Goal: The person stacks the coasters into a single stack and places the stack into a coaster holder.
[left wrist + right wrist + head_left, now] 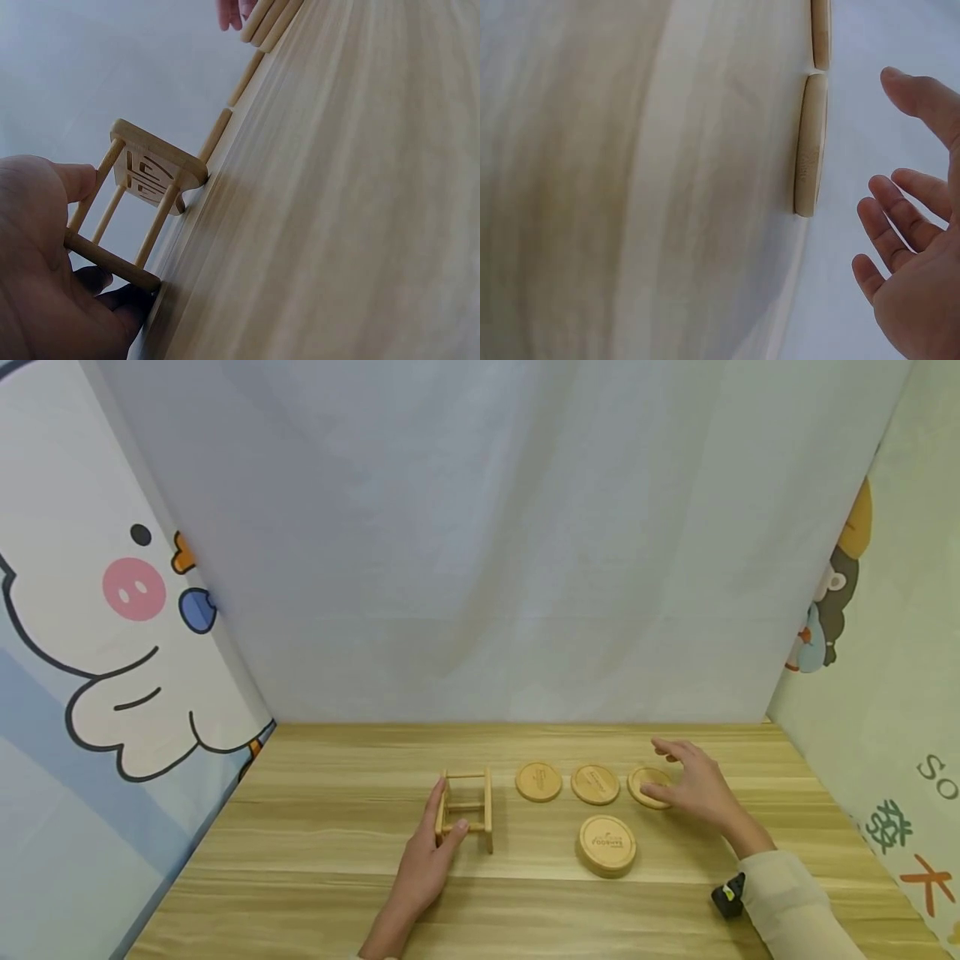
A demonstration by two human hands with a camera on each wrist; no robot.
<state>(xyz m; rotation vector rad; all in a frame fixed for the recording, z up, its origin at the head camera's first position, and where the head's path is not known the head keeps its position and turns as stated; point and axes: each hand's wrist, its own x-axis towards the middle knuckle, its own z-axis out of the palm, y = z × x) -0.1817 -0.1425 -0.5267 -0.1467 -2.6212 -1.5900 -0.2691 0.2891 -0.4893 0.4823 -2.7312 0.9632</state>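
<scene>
My left hand (pixel 422 867) grips a small wooden coaster holder (pixel 489 810) that stands on the table, thumb on one side and fingers on the other. In the left wrist view the coaster holder (pixel 187 166) shows thin round rods and an end panel with cut-out lettering. To its right lie three round bamboo coasters in a row: left coaster (pixel 538 782), middle coaster (pixel 595 785) and right coaster (pixel 637 779). Over the right one hovers my right hand (pixel 699 789), partly covering it. The right wrist view shows that hand (pixel 915 292) with fingers spread, apart from the coaster (pixel 811 150).
A short stack of coasters (pixel 607 843) sits nearer to me, in front of the row. The wood-grain table (pixel 315 827) meets a pale grey curtain (pixel 450 568) at the back. Cartoon-printed cloths hang on both sides. A small black device (pixel 727 897) is at my right wrist.
</scene>
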